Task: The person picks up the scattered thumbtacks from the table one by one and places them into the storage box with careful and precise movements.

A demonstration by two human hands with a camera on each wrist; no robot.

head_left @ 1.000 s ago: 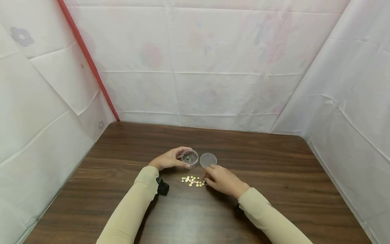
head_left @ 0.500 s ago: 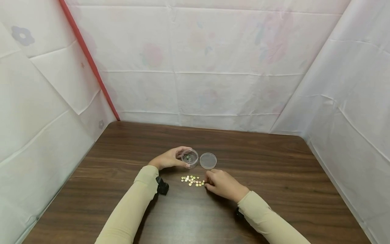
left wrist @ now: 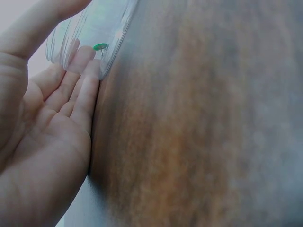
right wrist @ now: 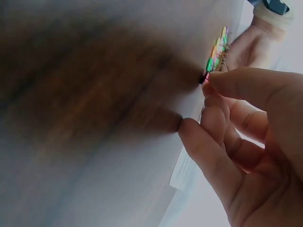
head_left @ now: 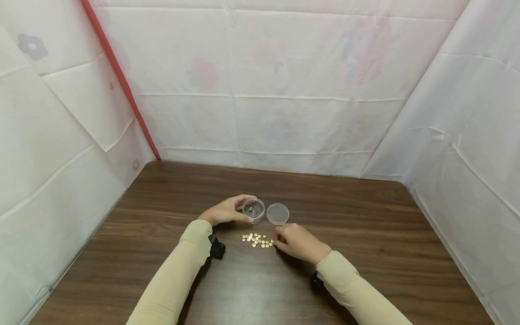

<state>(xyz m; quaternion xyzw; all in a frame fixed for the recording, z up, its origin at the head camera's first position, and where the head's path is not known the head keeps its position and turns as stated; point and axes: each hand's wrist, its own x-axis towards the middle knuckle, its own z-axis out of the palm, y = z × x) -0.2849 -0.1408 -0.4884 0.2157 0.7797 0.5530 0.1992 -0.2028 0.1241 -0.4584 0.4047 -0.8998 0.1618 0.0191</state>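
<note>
My left hand (head_left: 224, 212) grips a clear round plastic box (head_left: 260, 218) on the table, thumb at the near side and fingers behind. Inside it, the left wrist view shows a green thumbtack (left wrist: 100, 47). Several colourful thumbtacks (head_left: 255, 240) lie spread on the table in front of the box. My right hand (head_left: 301, 243) rests at the right end of this spread, fingers bent. Its thumb and forefinger pinch a pink thumbtack (right wrist: 206, 78) close to the tabletop, mostly covered by the fingertips in the right wrist view.
The clear round lid (head_left: 278, 214) lies flat just right of the box, behind my right hand. Beneath everything is a dark wood-grain table (head_left: 345, 216). White printed cloth (head_left: 260, 126) hangs along its back and sides.
My right hand has drawn back slightly from the lid, its fingers bending in at the right end of the thumbtacks. My left hand and the box have stayed in place.
</note>
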